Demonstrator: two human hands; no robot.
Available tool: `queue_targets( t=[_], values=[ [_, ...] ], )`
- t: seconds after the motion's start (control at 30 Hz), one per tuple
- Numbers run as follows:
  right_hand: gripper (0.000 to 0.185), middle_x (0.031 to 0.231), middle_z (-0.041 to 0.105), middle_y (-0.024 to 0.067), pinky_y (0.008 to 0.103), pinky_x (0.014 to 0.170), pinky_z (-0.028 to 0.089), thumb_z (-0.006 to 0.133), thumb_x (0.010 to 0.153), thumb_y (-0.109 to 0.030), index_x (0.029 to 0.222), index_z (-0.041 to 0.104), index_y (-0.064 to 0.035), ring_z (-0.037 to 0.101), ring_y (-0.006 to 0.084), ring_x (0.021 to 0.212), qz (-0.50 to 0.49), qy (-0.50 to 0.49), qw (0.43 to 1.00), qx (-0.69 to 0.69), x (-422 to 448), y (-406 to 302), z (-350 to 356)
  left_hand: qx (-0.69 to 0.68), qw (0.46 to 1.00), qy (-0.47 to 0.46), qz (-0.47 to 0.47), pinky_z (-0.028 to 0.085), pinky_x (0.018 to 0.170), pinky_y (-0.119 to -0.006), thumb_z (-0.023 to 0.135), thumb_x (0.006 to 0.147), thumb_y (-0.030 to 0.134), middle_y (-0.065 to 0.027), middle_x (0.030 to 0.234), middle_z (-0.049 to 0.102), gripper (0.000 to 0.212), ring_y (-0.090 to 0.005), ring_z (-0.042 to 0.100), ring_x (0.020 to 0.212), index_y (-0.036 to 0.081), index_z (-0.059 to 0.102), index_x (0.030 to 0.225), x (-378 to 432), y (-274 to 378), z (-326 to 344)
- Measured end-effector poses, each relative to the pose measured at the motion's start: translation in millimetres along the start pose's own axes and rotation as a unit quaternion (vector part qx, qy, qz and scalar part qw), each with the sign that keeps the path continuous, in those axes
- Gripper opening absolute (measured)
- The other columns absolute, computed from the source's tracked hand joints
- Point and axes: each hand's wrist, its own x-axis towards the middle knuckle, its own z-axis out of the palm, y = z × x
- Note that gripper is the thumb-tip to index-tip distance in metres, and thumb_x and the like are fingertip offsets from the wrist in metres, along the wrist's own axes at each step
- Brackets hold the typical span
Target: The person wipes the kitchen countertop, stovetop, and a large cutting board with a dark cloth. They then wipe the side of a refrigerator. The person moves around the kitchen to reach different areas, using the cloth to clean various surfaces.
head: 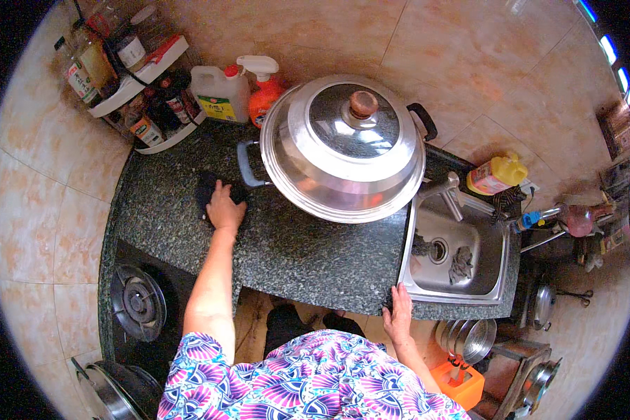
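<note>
My left hand (226, 208) lies on a dark cloth (206, 190) pressed flat on the speckled granite countertop (315, 257), left of a large lidded metal pot (346, 152). Its fingers point away from me, and the fingertips are partly lost against the dark cloth. My right hand (398, 315) rests on the counter's front edge, by the near left corner of the steel sink (455, 294), holding nothing. The pot's blue-grey side handle (250, 164) stands just beyond my left hand. A crumpled grey cloth (460, 265) lies in the sink beside the drain.
A two-tier corner rack (136, 89) holds bottles. Along the wall stand a white jug (218, 94) and a red spray bottle (265, 89). A faucet (449, 194) and yellow bottle (496, 174) are by the sink. A gas burner (138, 303) sits at lower left.
</note>
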Motion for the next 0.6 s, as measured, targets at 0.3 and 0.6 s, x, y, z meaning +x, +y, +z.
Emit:
queue_targets(
  t=[0.3,0.6],
  values=[
    [0.075,0.156,0.036,0.0259,0.0539,0.119,0.025,0.069,0.075,-0.002,0.146,0.043,0.0006,0.031,0.0434,0.146,-0.009,0.008,1.000,-0.019,-2.1,0.1,1.6,0.029,0.958,-0.152,0.243,0.032,0.110,-0.063,0.088,0.063,0.020,-0.0163,0.156,0.036,0.084,-0.0366,0.036,0.140,0.009,0.050,0.138,-221.0,63.9,-5.4],
    [0.072,0.157,0.035,0.0253,0.0536,0.121,0.021,0.065,0.077,-0.002,0.146,0.043,-0.0007,0.029,0.0436,0.147,0.025,0.009,1.000,-0.005,-3.6,-1.6,4.2,-0.024,0.979,0.038,0.198,0.045,0.102,-0.051,0.079,0.072,0.012,-0.0121,0.137,0.059,0.064,-0.0373,0.056,0.121,0.011,0.057,0.133,-5.6,62.8,28.6]
  ],
)
